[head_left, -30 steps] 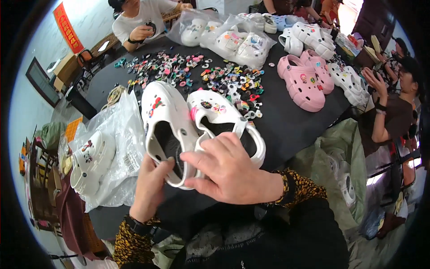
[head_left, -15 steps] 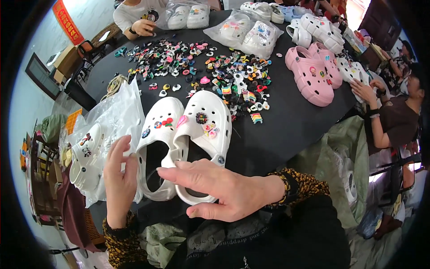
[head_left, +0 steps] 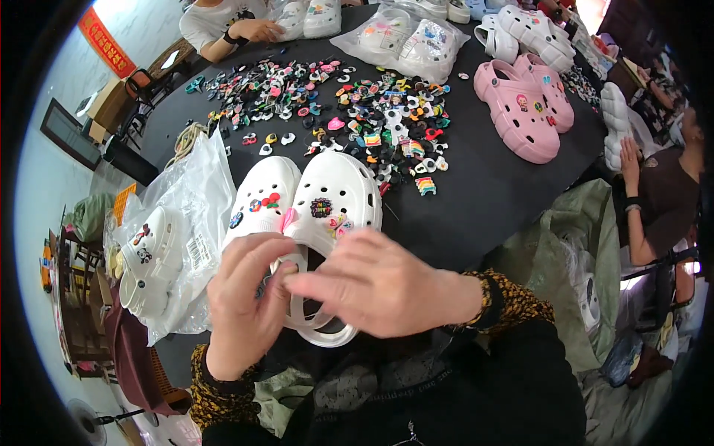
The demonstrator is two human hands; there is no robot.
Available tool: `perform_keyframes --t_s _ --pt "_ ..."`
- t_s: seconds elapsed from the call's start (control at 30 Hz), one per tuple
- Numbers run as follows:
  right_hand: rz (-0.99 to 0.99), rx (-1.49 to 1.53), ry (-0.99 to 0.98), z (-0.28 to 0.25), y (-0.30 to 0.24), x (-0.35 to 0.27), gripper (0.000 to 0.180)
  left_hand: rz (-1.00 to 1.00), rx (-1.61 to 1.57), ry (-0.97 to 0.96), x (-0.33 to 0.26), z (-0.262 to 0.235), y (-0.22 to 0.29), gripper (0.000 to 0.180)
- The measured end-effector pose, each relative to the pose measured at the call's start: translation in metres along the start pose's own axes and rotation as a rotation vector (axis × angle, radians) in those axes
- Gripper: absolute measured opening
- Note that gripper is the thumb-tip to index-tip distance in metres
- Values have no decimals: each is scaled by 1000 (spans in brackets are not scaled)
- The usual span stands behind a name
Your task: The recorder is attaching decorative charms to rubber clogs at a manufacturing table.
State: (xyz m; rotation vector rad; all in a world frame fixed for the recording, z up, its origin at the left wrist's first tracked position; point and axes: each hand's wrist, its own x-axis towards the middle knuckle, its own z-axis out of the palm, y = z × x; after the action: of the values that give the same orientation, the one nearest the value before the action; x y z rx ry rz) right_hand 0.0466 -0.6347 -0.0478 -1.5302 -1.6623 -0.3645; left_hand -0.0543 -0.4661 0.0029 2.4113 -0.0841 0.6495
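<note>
A pair of white clogs with colourful charms stands side by side in front of me, the right clog touching the left clog. My left hand is closed over the opening of the left clog, thumb and fingers pinching at the inner edge between the two shoes. Over the right clog's opening, my right hand has its fingers bent together, their tips meeting my left thumb. What lies between those fingertips is hidden, and the right hand is slightly blurred. A pink charm sits just beyond the hands.
Heaps of loose charms cover the black table further back. On the left lies a bagged pair of white clogs. Pink clogs and more bagged clogs stand behind. Other people sit across and at the right.
Both hands have come together over the inner edges of the clogs; before, they were apart with fingers spread. The person at the right has tipped a white clog upright.
</note>
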Motion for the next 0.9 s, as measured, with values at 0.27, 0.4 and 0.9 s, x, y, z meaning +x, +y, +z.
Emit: perform_keyframes --t_s 0.27,0.4,0.9 --pt "296 214 -14 -55 45 -8 38 32 50 -417 -8 10 10 21" --pt "451 416 125 -69 67 -1 22 -158 77 -534 -13 15 7 23" --pt "482 638 474 -86 108 22 21 -861 -1275 0 -32 16 5 56"
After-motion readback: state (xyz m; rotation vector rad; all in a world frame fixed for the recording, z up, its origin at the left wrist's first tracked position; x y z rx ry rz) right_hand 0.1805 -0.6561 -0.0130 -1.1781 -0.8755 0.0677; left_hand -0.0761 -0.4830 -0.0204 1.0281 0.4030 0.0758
